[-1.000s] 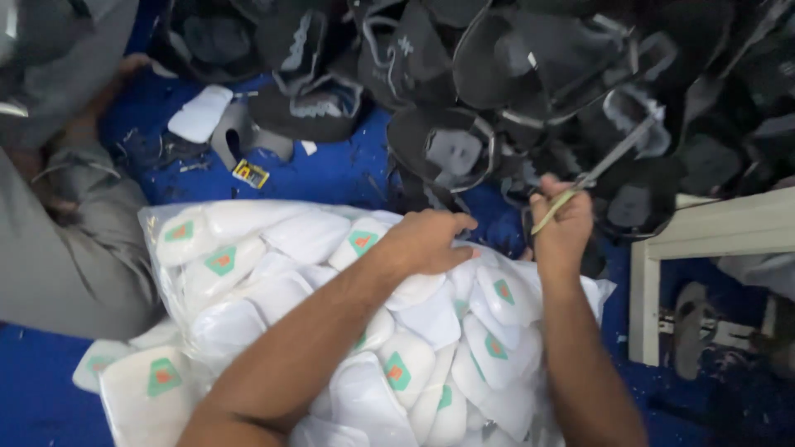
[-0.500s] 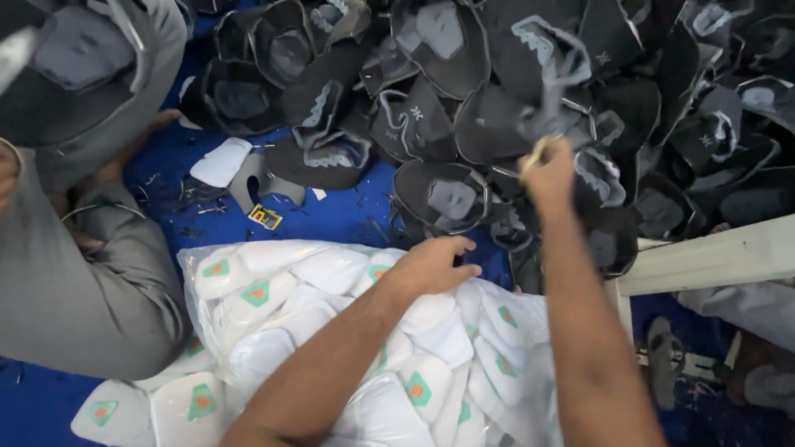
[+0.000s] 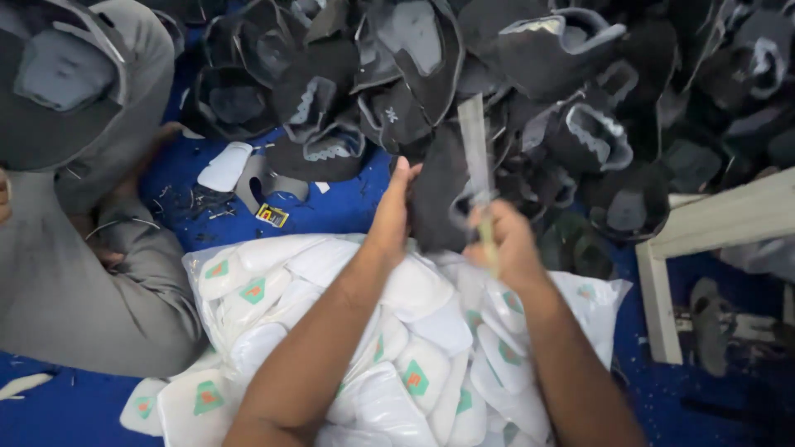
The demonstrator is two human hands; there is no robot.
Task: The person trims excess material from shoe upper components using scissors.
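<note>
Blue floor (image 3: 348, 207), heaped dark shoe uppers along its far edge. Right hand (image 3: 507, 248) clenched around scissors (image 3: 476, 157), blades up, blurred; open or closed, cannot tell. Left hand (image 3: 396, 217) flat-fingered against dark upper piece (image 3: 437, 194), pinch hidden. Piece sits between both hands, just over far edge of clear bag of white insoles (image 3: 414, 364). Best to hold piece taut, keep left fingertips off the blade line, cut close to the edge. Grey-sleeved co-worker (image 3: 91, 273) at floor's left edge, well apart.

Clear plastic bag (image 3: 580, 290) of white insoles (green-orange labels), small yellow tag (image 3: 272, 215) beyond
</note>
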